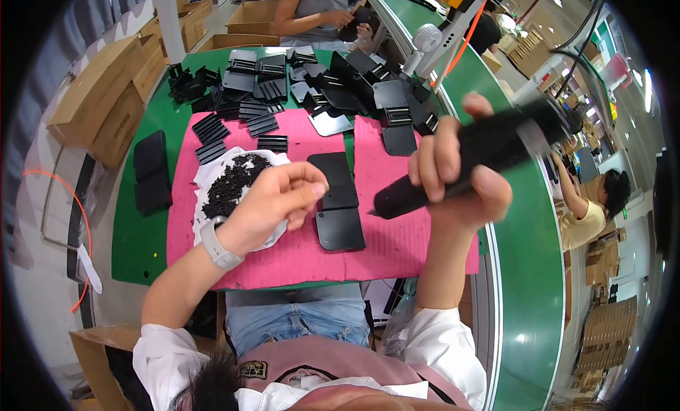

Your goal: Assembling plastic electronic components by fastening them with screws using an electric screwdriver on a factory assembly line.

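One tapered, cylindrical black tool [503, 138] — right-hand fingers [445, 154] grip it.

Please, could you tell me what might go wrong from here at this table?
The right hand holds a black handheld tool with its tip toward the left hand's side; a slip might hit that hand or scratch the glossy black panel. The left forearm reaches close over the small dark pieces on the white sheet, so brushing them could scatter some onto the pink mat.
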The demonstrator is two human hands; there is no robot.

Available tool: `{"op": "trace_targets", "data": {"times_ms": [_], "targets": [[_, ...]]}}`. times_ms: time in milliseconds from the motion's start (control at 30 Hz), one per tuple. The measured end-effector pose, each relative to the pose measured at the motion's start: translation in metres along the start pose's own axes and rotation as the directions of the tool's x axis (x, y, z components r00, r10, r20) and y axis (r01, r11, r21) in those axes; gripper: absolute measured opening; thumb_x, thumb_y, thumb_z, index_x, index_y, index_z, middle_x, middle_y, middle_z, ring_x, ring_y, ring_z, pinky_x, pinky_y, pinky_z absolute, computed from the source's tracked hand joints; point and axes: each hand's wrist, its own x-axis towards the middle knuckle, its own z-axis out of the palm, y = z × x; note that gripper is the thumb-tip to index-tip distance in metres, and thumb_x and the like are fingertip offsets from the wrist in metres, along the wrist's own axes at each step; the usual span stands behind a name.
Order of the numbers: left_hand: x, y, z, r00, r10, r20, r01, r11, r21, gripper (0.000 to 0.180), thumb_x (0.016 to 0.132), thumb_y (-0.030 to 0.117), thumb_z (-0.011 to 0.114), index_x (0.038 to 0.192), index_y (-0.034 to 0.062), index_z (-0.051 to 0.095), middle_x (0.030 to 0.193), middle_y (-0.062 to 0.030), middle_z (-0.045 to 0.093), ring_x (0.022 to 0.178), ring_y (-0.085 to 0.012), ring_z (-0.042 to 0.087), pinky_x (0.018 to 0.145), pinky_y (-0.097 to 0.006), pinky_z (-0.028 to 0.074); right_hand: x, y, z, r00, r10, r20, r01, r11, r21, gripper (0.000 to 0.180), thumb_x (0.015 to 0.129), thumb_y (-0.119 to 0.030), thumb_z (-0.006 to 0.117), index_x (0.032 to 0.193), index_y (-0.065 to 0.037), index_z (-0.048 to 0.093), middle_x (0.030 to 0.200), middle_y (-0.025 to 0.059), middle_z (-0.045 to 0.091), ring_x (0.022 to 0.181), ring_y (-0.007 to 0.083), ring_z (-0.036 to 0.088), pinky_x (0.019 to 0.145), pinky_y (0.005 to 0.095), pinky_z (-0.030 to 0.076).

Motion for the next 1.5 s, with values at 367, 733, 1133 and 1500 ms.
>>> {"op": "trace_targets", "data": {"times_ms": [367, 733, 1133, 1500], "targets": [[-0.015, -0.017, 0.008, 0.998, -0.054, -0.042, 0.054, 0.998, 0.008, 0.013, 0.092, 0.013, 0.059, 0.095, 0.0007, 0.057, 0.072, -0.0002, 0.053, 0.053, -0.0041, 0.043, 0.048, -0.018, 0.035, -0.017, 0.027, 0.009, 0.969, -0.232, 0.080, 0.229, 0.973, 0.040, 0.043, 0.086, -0.042, 0.064, 0.108, -0.012, 0.042, 0.064, -0.0034, 0.053, 0.042, 0.0084, 0.051, 0.051, 0.0266, 0.046], [-0.012, -0.018, 0.007, 0.995, -0.090, -0.044, 0.088, 0.996, -0.030, 0.010, 0.090, 0.009, 0.060, 0.095, -0.0002, 0.057, 0.073, 0.0002, 0.052, 0.051, -0.0037, 0.042, 0.047, -0.017, 0.033, -0.021, 0.031, -0.003, 0.981, -0.177, 0.074, 0.172, 0.983, 0.068, 0.045, 0.086, -0.044, 0.064, 0.111, -0.013, 0.042, 0.063, -0.0046, 0.052, 0.045, 0.0079, 0.052, 0.052, 0.0258, 0.046], [-0.010, -0.031, 0.001, 0.989, -0.139, -0.041, 0.129, 0.975, -0.181, 0.010, 0.091, 0.009, 0.060, 0.097, 0.0006, 0.057, 0.072, 0.0005, 0.052, 0.051, -0.0028, 0.039, 0.047, -0.017, 0.031, -0.029, 0.039, -0.007, 0.977, -0.153, 0.147, 0.148, 0.988, 0.042, 0.046, 0.087, -0.045, 0.061, 0.115, -0.014, 0.042, 0.069, -0.0027, 0.052, 0.049, 0.0109, 0.053, 0.059, 0.0293, 0.046], [0.005, -0.028, 0.000, 0.976, -0.062, -0.211, 0.098, 0.981, 0.165, 0.044, 0.092, 0.009, 0.058, 0.127, -0.0057, 0.037, 0.074, -0.0069, 0.054, 0.054, -0.0096, 0.049, 0.051, -0.021, 0.040, -0.009, 0.030, -0.038, 0.988, 0.036, -0.151, -0.056, 0.989, -0.134, 0.036, 0.090, -0.033, 0.046, 0.113, -0.006, 0.053, 0.064, 0.0022, 0.046, 0.046, 0.0127, 0.042, 0.055, 0.0315, 0.039]]}}
